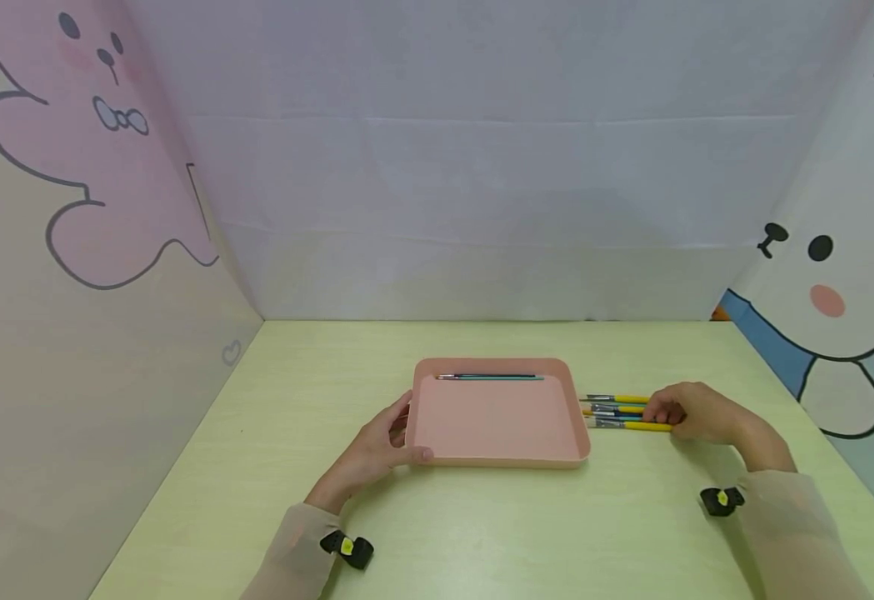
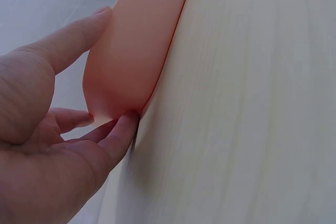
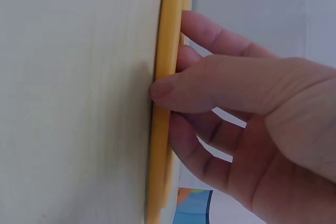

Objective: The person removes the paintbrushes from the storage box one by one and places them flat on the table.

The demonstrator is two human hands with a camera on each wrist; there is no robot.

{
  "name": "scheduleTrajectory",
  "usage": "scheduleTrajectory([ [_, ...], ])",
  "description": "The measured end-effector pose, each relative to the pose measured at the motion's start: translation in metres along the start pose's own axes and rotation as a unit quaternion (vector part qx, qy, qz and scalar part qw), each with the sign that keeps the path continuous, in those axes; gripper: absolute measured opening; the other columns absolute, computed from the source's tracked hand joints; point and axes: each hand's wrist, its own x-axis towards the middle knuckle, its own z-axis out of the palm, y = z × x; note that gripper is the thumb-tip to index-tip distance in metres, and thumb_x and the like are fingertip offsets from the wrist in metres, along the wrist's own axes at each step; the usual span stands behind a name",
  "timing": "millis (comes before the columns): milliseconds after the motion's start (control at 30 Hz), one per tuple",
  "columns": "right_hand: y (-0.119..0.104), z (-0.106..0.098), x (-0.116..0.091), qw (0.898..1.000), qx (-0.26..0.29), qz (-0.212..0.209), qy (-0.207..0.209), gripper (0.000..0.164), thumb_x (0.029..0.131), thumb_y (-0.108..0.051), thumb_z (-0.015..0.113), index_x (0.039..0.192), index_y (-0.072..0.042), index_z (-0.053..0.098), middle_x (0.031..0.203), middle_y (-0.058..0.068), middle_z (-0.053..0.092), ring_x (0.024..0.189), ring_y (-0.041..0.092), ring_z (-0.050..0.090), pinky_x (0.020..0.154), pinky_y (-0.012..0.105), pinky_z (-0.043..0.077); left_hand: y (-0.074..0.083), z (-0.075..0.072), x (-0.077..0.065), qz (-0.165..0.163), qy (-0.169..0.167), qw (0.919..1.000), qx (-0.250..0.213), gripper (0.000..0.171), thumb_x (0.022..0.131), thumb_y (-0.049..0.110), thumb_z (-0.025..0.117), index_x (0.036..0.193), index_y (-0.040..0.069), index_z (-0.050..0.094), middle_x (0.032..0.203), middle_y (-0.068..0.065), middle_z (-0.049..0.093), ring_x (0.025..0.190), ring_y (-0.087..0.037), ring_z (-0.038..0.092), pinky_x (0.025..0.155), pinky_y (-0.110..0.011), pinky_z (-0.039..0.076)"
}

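A shallow pink tray lies on the table. My left hand grips its near left corner, thumb at the near rim and fingers round the left end. The left wrist view shows fingertips against the tray's curved wall. Inside the tray, along its far side, lie thin dark and teal paintbrushes. Right of the tray is a bunch of paintbrushes, several with yellow handles, bristle ends toward the tray. My right hand holds their handles; thumb on the nearest yellow handle, other fingers behind.
A pale wood-grain table carries everything. Behind it hangs a plain whitish sheet. Side panels with cartoon animals stand at the left and right. Each wrist wears a small black camera.
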Motion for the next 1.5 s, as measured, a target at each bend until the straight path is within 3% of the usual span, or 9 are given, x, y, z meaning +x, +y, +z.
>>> scheduleTrajectory([
  [333,-0.006,-0.004,-0.002,1.000,0.000,-0.007,0.018,0.037,0.079,0.016,0.075,0.103,-0.012,0.077,0.094,-0.003,0.065,0.084,0.013,0.055,0.071,0.024,0.052,0.001,0.000,-0.001,-0.002,0.005,1.0000,-0.002,0.111,0.086,0.020,0.092,0.172,0.018,0.020,0.165,-0.013,0.043,0.147,-0.035,0.050,0.118,-0.043,0.048],
  [600,-0.010,-0.005,-0.001,0.999,-0.016,-0.018,0.048,0.030,0.083,0.010,0.078,0.106,-0.010,0.076,0.106,0.003,0.073,0.093,0.018,0.064,0.079,0.034,0.061,0.001,0.000,-0.001,-0.005,0.007,0.9999,0.009,0.112,0.086,0.023,0.092,0.172,0.018,0.020,0.165,-0.011,0.043,0.147,-0.034,0.051,0.118,-0.043,0.048],
  [900,-0.020,-0.005,0.004,0.995,-0.025,-0.028,0.093,0.028,0.088,0.003,0.076,0.112,-0.012,0.077,0.105,-0.003,0.072,0.091,0.013,0.062,0.076,0.027,0.060,0.001,0.000,-0.001,-0.001,-0.001,1.0000,0.008,0.113,0.086,0.023,0.092,0.172,0.018,0.019,0.166,-0.010,0.043,0.148,-0.032,0.050,0.118,-0.041,0.048],
  [1200,-0.031,-0.003,0.008,0.990,-0.036,-0.040,0.127,0.031,0.089,0.004,0.078,0.117,-0.007,0.077,0.110,0.006,0.073,0.093,0.019,0.064,0.074,0.027,0.060,0.001,0.000,-0.001,-0.002,-0.001,0.9999,0.011,0.113,0.086,0.022,0.092,0.172,0.019,0.019,0.166,-0.009,0.042,0.148,-0.032,0.050,0.117,-0.041,0.048],
  [1500,-0.040,0.003,0.012,0.984,-0.042,-0.058,0.161,0.036,0.088,0.005,0.080,0.123,-0.002,0.074,0.116,0.016,0.074,0.098,0.030,0.068,0.084,0.052,0.063,0.001,0.001,-0.001,-0.004,0.004,0.9999,0.016,0.114,0.085,0.023,0.093,0.172,0.019,0.018,0.165,-0.009,0.044,0.148,-0.031,0.050,0.118,-0.040,0.047],
])
